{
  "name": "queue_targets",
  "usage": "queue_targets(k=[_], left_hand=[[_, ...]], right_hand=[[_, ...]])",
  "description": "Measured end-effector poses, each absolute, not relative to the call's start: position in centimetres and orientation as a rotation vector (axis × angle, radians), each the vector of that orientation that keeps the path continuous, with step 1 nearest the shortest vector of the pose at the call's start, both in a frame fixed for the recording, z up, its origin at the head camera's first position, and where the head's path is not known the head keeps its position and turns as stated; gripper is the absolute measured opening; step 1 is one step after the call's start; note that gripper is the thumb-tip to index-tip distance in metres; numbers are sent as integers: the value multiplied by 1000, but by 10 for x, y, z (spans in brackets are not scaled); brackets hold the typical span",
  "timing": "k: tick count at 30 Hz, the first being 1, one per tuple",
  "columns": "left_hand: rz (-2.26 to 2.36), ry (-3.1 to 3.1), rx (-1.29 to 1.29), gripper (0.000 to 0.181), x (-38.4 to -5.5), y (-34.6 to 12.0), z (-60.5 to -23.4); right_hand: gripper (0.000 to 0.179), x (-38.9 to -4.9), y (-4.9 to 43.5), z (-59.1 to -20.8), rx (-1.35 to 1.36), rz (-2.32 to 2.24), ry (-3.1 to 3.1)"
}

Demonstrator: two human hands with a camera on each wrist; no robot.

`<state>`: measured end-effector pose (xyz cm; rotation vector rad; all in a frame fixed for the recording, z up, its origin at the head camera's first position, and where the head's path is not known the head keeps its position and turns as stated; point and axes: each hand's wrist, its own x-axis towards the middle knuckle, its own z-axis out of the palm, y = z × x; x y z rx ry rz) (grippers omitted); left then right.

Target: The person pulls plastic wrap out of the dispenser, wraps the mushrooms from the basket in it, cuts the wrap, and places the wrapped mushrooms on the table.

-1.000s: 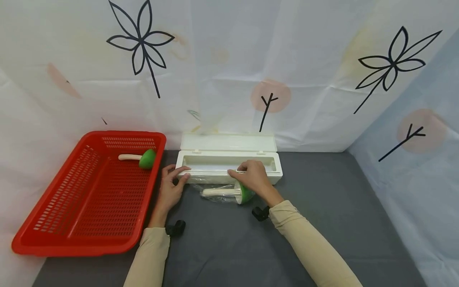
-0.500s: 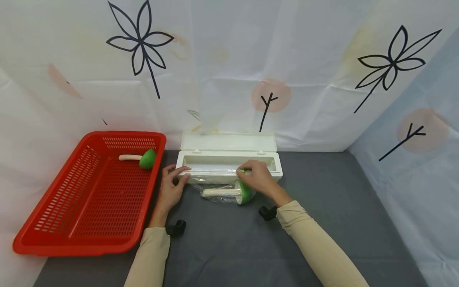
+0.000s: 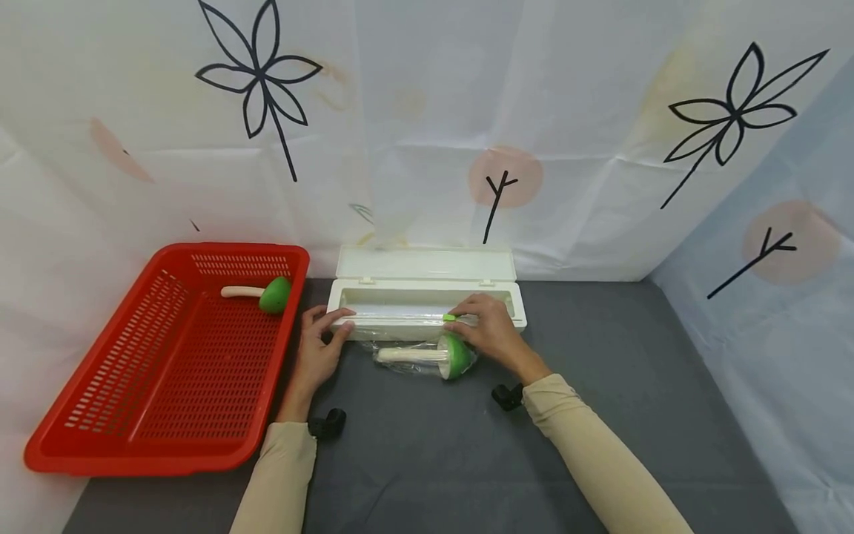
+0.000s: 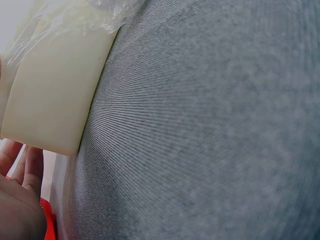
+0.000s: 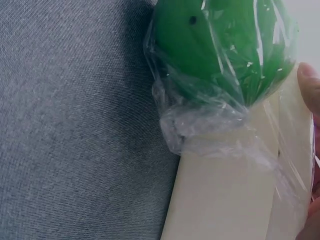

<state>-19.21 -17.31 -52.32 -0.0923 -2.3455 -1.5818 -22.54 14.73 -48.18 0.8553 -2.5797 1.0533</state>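
A white cling film dispenser stands with its lid up against the back wall. My left hand holds its left front corner between thumb and fingers. On the front bar sits a small green slide cutter, pinched by my right hand. Right before the dispenser lies a toy mushroom with green cap and white stem, wrapped in clear film. The right wrist view shows its green cap under wrinkled film that runs onto the dispenser. Fingers of my left hand show beside the dispenser's end in the left wrist view.
To the left stands a red plastic basket, with another green-capped mushroom inside, seemingly unwrapped. A dark grey cloth covers the table. White printed fabric hangs behind and on the sides.
My right hand has slid to the right along the dispenser's front bar, and the green slide cutter has moved with it. The left hand and the wrapped mushroom have stayed in place.
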Motion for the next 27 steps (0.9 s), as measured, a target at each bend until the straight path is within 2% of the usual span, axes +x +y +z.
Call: queue_targets(k=[11, 20, 27], left_hand=[[-1580, -2374, -77, 24, -192, -174, -522], [-1596, -2356, -85, 23, -193, -175, -523], [-1583, -2338, -106, 23, -195, -175, -525]], right_hand=[[21, -224, 143, -481, 734, 1053, -2603], [7, -225, 145, -481, 689, 1131, -2548], [13, -223, 159, -477, 763, 975, -2579]])
